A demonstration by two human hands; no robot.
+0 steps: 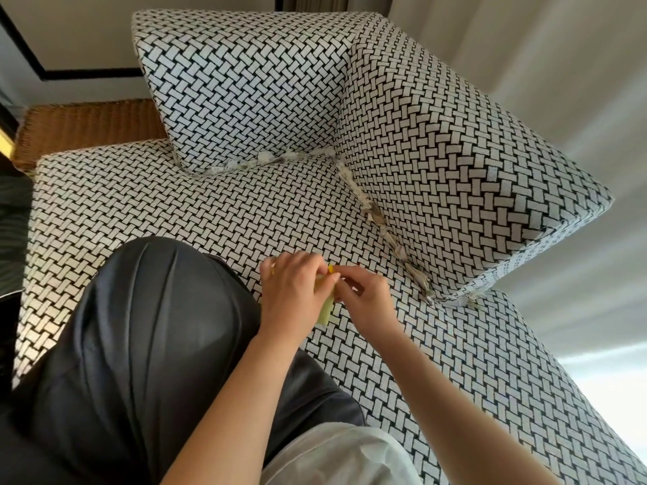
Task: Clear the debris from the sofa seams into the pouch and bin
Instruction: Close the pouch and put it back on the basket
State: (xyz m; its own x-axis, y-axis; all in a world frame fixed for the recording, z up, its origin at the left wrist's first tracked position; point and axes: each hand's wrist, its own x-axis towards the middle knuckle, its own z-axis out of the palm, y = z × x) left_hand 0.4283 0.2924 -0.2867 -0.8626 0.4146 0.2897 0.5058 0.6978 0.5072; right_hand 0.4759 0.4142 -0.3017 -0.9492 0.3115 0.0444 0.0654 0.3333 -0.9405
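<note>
I am beside a black-and-white woven-pattern sofa. Pale scraps of debris fill the seam under the back cushion, and more debris runs down the seam by the right side cushion. Over the seat, my left hand grips a small yellow-green pouch. My right hand pinches the yellow top edge of the pouch with its fingertips. Most of the pouch is hidden by my left hand. No bin is in view.
My knee in dark grey trousers rests on the seat at the left. A brown wicker piece stands behind the sofa's left end. Pale curtains hang at the right.
</note>
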